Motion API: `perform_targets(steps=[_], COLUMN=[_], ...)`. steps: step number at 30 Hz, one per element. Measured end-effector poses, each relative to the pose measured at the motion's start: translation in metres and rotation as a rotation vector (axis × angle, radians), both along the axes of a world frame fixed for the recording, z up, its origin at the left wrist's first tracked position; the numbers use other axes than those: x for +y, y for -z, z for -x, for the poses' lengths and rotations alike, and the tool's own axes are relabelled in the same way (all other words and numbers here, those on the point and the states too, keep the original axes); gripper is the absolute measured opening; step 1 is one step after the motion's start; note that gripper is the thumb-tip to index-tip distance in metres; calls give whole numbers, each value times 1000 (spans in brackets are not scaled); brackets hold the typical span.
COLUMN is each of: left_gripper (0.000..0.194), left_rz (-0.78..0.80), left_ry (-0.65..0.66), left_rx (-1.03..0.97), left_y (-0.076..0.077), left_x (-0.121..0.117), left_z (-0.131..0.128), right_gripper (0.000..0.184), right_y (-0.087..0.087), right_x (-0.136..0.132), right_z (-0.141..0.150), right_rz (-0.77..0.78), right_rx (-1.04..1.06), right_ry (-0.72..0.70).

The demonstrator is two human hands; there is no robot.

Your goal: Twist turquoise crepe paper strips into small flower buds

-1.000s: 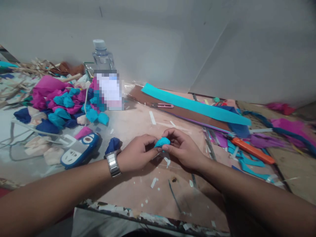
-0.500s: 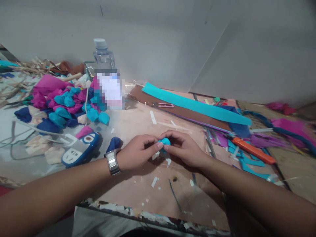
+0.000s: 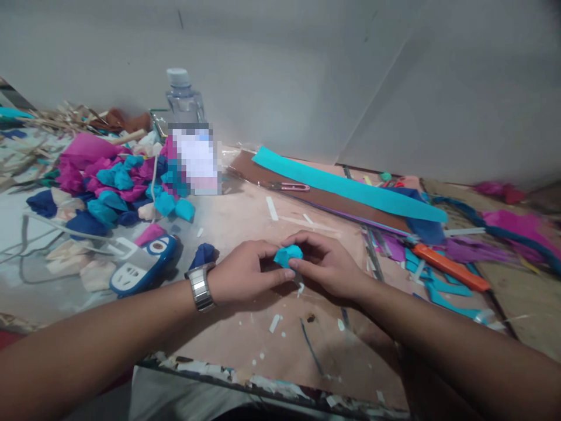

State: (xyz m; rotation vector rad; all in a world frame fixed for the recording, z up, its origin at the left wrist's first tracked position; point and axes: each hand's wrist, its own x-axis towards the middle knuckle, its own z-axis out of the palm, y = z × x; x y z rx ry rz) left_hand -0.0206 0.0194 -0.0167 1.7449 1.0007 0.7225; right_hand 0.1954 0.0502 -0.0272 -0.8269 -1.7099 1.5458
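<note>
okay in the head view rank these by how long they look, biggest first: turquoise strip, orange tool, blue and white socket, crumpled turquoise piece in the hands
1. Turquoise strip
2. Orange tool and blue and white socket: too alike to rank
3. Crumpled turquoise piece, clearly smallest

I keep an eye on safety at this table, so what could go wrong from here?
1. The turquoise piece is held between the fingers of the left hand and right hand; it looks soft, so it might crease or slip.
2. The orange cutter lies loose beyond the right hand; a sideways sweep might catch it. I can't tell whether its blade is out.
3. The dark blue piece sits close by the watch, so that wrist might crush it.
</note>
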Motion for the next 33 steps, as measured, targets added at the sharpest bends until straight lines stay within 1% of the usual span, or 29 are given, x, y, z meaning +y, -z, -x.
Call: perform_targets(steps=[3,5,9,15,19,22,24,28,31,33], left_gripper=[27,24,17,19,10,20,22,19,14,10], left_rz=[31,28,-17,-116,-153,-201,-241,-305,-302,-283], left_ry=[-24,-37,-54,-115,-116,-140,-163,-169,-167,-162], left_rx=[-11,-10,31,148,141,192,208,158,106,72], left_y=[0,-1,-3,-4,-5,-4,-3,0,1,1], left_x=[-1,-1,-3,-5,-6,-7,-6,-5,-4,-4], left_z=[0,0,-1,-2,-4,-4,-4,-3,-3,-3], right_gripper=[26,25,25,21,23,27,28,28,30,31], right_y=[-1,-1,-2,-3,-1,0,0,1,1,0], right_x=[-1,-2,-2,-2,-3,-3,-3,-4,-3,-3], right_z=[0,0,1,2,3,4,5,5,5,6], right_rz=[5,17,17,18,89,157,186,238,238,234], right_rx=[17,20,-12,-69,-50,-16,-12,-4,31,32], right_ry=[-30,-49,-74,-44,-5,18,24,31,36,64])
